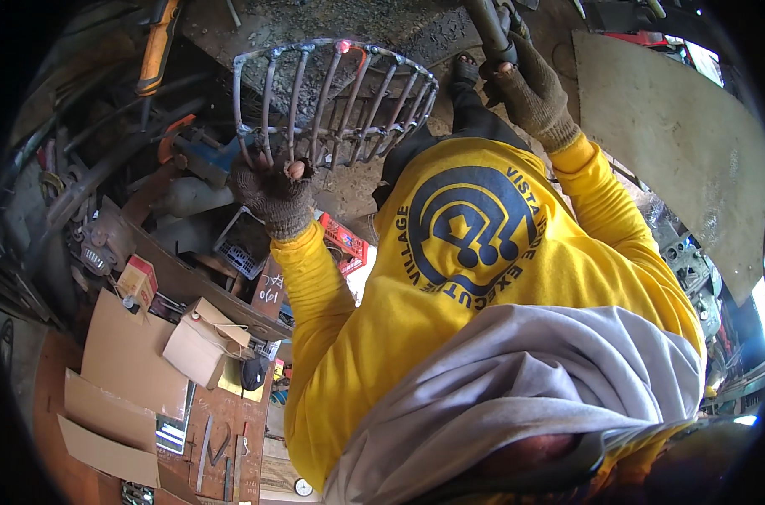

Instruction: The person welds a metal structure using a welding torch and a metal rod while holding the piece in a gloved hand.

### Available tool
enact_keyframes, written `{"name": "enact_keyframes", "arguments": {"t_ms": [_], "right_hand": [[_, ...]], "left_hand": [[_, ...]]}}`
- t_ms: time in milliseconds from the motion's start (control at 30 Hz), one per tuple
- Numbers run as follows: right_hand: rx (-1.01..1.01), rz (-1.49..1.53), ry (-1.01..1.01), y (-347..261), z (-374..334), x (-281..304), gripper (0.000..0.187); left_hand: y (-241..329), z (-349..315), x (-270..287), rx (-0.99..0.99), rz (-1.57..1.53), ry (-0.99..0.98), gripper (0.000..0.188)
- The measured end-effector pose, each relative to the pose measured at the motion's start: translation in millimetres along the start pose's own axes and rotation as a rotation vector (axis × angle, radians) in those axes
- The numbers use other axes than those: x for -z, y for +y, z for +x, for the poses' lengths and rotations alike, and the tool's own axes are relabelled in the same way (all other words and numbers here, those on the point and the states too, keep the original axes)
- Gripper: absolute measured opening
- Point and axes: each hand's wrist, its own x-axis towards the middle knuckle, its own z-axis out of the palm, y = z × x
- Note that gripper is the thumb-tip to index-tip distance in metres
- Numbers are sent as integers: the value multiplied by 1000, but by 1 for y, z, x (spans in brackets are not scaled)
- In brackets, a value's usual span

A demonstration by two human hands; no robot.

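My left hand [275, 192], in a brown knit glove with bare fingertips, is closed on the near edge of a curved metal grate [324, 97]. The grate has several ribs between bent rims. A pinkish-red spot marks its far rim, and one rib beneath looks orange-red. To the right, my right hand [536, 94], gloved the same way, is wrapped round a thick grey metal tool [487, 27]. The tool runs out past the upper edge, so its kind is unclear. It stays apart from the grate.
Beyond the grate lies a dark, grit-covered surface [269, 21]. An orange-and-black handled tool [159, 50] hangs at upper left. Cardboard boxes [204, 343], a red crate [344, 242] and hand tools crowd the left. A large flat sheet [664, 135] stands at right.
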Motion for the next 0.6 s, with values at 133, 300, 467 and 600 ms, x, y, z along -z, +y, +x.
{"name": "enact_keyframes", "arguments": {"t_ms": [133,300,467,600], "right_hand": [[-7,-4,18,4,0,0,66],[-13,-21,27,4,0,1,66],[-7,-32,13,3,-1,1,65],[-18,-60,0,1,-3,1,65]], "left_hand": [[-12,4,10,-595,1025,-152,43],[-18,3,18,-334,663,-29,48],[-15,3,16,-362,730,-93,38],[-14,3,14,-415,844,-144,29]]}}
